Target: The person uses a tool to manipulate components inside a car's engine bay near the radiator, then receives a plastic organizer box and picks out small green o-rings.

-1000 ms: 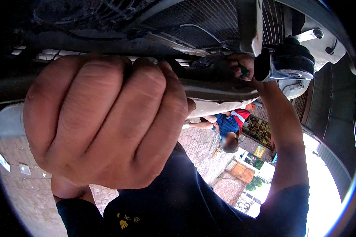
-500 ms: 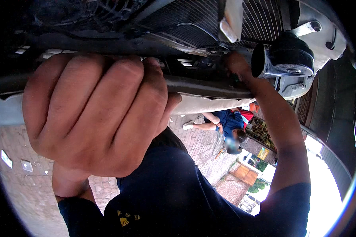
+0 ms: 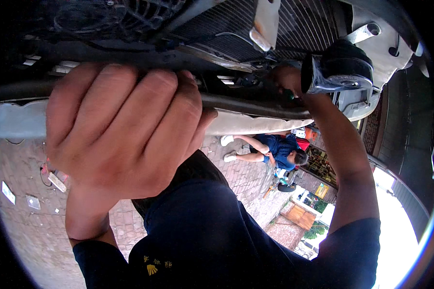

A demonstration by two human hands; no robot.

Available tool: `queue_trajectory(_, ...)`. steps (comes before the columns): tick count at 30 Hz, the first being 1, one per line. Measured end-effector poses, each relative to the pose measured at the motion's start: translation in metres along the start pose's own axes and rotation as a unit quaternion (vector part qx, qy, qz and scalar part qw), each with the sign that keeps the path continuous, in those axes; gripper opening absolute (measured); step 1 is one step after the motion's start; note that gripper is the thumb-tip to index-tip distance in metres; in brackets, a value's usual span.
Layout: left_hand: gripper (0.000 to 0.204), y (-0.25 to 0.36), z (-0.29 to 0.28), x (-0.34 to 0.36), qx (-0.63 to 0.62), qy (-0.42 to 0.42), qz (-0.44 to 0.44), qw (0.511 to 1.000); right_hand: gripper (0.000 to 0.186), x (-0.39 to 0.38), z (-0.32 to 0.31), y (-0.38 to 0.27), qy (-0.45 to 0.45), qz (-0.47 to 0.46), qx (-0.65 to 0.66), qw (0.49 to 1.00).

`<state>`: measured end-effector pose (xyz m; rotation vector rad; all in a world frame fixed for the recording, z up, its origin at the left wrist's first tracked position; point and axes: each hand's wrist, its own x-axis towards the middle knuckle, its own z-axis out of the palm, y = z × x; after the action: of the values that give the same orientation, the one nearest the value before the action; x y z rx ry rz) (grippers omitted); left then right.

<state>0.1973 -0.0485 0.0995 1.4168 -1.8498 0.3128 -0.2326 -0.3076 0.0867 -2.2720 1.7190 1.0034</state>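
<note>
My left hand [image 3: 125,130], large and close to the camera, has its fingers curled over the edge of a long dark bar along a pale bumper [image 3: 246,123]. My right hand [image 3: 287,82] reaches up beside a black snail-shaped horn [image 3: 342,67], its fingers closed round a small green object [image 3: 290,95], perhaps a tool handle. Its tip and whatever it touches are hidden in shadow.
Above are a finned radiator [image 3: 313,29], a metal bracket [image 3: 264,24] and a fan grille [image 3: 87,19]. A person [image 3: 277,149] in blue sits on the brick paving [image 3: 231,178]. A power strip [image 3: 57,182] lies on the ground at left.
The bar and my left hand sit slightly higher in the picture, and more of the seated person and the power strip shows. The horn has shifted slightly left. Both hands stay closed.
</note>
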Motion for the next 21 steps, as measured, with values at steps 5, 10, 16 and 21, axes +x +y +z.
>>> queue_trajectory(5,0.03,-0.003,0.006,-0.005,-0.01,0.032,0.003,0.999,0.02,0.006,0.006,-0.002,0.028,-0.021,-0.084,0.996)
queue_trajectory(10,0.032,-0.001,0.012,-0.008,-0.013,0.068,-0.009,0.998,0.021,0.009,0.008,0.004,0.03,-0.033,-0.091,0.995)
queue_trajectory(16,0.032,-0.002,0.007,-0.008,-0.018,0.06,-0.009,0.998,0.023,0.002,0.005,0.01,0.026,-0.033,-0.065,0.997)
queue_trajectory(21,0.03,-0.002,-0.004,-0.001,-0.011,0.006,-0.013,1.0,0.024,-0.007,0.005,0.011,0.017,-0.027,-0.025,0.999)
